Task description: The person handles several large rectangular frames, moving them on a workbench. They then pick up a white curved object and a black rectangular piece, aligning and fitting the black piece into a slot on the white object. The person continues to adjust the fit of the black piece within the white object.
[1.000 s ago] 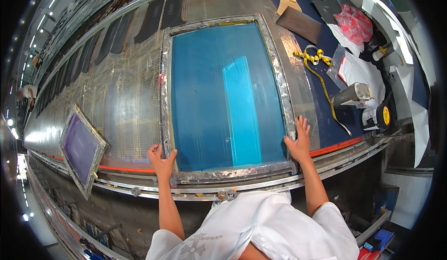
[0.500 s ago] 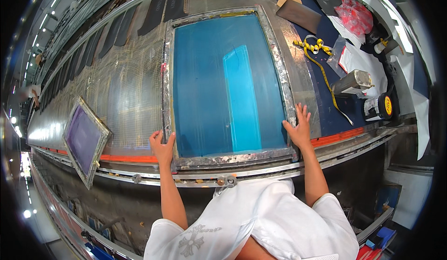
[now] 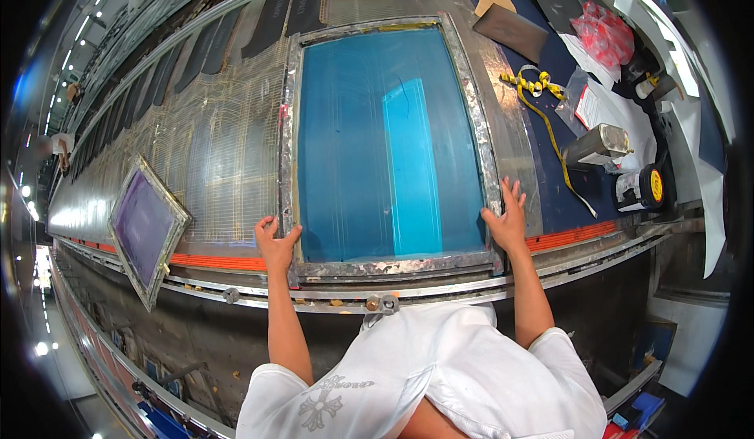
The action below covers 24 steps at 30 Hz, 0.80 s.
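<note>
A large screen-printing frame (image 3: pixel 463 78) with blue mesh lies flat on the long table in front of me. Its rails are grey and paint-stained, and a lighter blue strip shows on the mesh. At the near left corner, my left hand (image 3: pixel 276 246) straddles the side rail, thumb over the rail and fingers bent outside it. Opposite, my right hand (image 3: pixel 509 217) has its thumb over the right rail. Its other fingers extend along the outer side, somewhat apart.
A smaller frame with purple mesh (image 3: pixel 144 223) leans over the table's near edge at left. Dark flat pieces (image 3: pixel 271 19) line the far side. On the right are a yellow tape measure (image 3: pixel 542 117), a metal can (image 3: pixel 598 145), a black tub (image 3: pixel 638 188) and a red plastic bag (image 3: pixel 603 34).
The view has shifted slightly. Both hands stay at the near ends of the blue screen's side rails, and the left fingers look a little more bent.
</note>
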Each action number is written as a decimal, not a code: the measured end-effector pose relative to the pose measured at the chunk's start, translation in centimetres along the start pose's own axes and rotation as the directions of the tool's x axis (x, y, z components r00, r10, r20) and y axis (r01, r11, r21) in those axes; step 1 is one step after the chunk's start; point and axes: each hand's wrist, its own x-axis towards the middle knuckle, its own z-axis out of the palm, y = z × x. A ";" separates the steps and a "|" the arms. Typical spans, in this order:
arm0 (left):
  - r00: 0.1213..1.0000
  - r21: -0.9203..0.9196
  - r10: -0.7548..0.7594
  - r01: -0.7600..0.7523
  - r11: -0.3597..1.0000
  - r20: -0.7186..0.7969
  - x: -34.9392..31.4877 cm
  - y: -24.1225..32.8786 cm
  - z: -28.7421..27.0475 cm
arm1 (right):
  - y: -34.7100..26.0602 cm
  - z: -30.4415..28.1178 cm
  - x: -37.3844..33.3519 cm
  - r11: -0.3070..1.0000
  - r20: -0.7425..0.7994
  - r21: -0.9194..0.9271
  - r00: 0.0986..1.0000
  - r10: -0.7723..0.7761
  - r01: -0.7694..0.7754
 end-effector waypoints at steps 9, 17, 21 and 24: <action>0.999 -0.064 0.019 -0.017 0.998 0.031 -0.2 0.4 -0.3 | 0.1 -0.1 0.0 1.000 0.017 0.006 1.000 0.011 -0.011; 0.996 -0.076 -0.032 0.038 0.996 0.083 -0.2 0.7 -0.4 | -0.5 -0.3 0.0 0.998 0.007 -0.051 0.999 0.034 -0.033; 0.997 0.141 0.047 -0.056 0.988 0.061 -0.2 1.3 -0.6 | -1.0 -0.3 0.0 0.995 0.003 -0.076 0.998 0.061 -0.061; 0.997 0.179 0.057 -0.065 0.982 0.049 -0.3 1.3 -0.6 | -1.1 -0.3 0.0 0.995 -0.010 -0.066 0.997 0.072 -0.072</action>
